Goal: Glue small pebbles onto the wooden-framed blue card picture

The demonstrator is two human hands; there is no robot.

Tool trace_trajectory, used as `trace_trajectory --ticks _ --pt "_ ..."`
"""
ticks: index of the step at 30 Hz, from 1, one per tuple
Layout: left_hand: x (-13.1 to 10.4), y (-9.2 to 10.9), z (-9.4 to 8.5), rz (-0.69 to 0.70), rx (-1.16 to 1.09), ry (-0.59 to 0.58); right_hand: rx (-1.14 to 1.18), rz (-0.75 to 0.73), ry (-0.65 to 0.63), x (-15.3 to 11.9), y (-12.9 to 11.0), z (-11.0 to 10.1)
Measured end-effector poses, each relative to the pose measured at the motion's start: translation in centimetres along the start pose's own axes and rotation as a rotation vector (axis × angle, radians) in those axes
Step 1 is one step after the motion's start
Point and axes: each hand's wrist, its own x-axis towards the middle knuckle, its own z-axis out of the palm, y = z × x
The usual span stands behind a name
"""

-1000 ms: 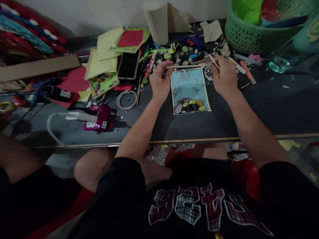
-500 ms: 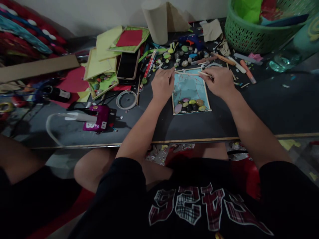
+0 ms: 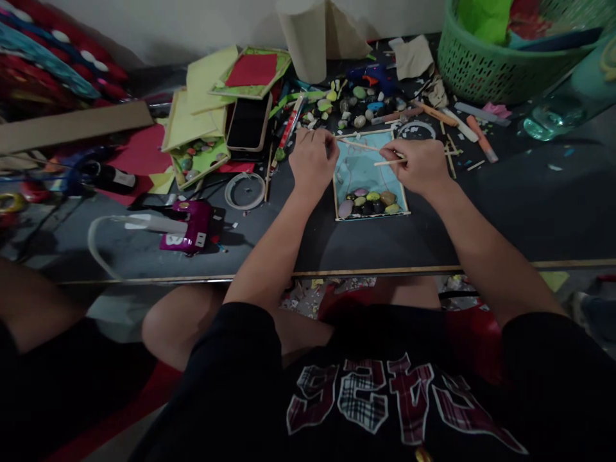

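A light blue picture panel (image 3: pixel 359 173) with a thin stick border lies on the dark table, painted or coloured stones (image 3: pixel 373 204) along its near edge. My left hand (image 3: pixel 312 157) is closed at the panel's upper left corner, its fingertips on the end of a thin wooden stick (image 3: pixel 359 145) that slants over the panel. The fingers of my right hand (image 3: pixel 418 163) pinch at the stick's other end, above the panel's right side. A second short stick (image 3: pixel 389 162) also pokes out from the right hand toward the left.
Loose stones (image 3: pixel 359 106), a blue glue gun (image 3: pixel 378 78) and markers (image 3: pixel 440 114) lie beyond the panel. A green basket (image 3: pixel 486 70) and a bottle (image 3: pixel 553 115) stand right. A phone (image 3: pixel 248 125), tape ring (image 3: pixel 244 191) and purple power adapter (image 3: pixel 192 228) are left; a person's arm (image 3: pixel 36 308) shows.
My right hand has moved slightly nearer and turned, so the short stick now points left over the panel. The long stick's right end has come down a little.
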Motion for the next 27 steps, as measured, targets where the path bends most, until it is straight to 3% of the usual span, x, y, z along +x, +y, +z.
trace_trajectory --ticks 6,11,16,24,27 --pt "0.3 -1.0 0.5 0.007 -0.08 0.002 0.027 0.06 -0.035 0.2 0.5 -0.5" --pt "0.9 0.2 -0.2 -0.025 -0.178 -0.048 0.095 0.103 -0.026 0.6 1.3 -0.6" --pt "1.1 1.0 -0.3 -0.099 -0.437 -0.105 0.186 0.093 0.035 0.8 2.2 -0.4" --pt "1.7 -2.0 1.3 -0.298 -0.547 -0.068 0.25 0.039 0.095 0.7 2.4 -0.7" --pt "2.0 -3.0 0.5 -0.29 -0.364 -0.009 0.256 0.028 0.15 0.8 2.6 -0.6"
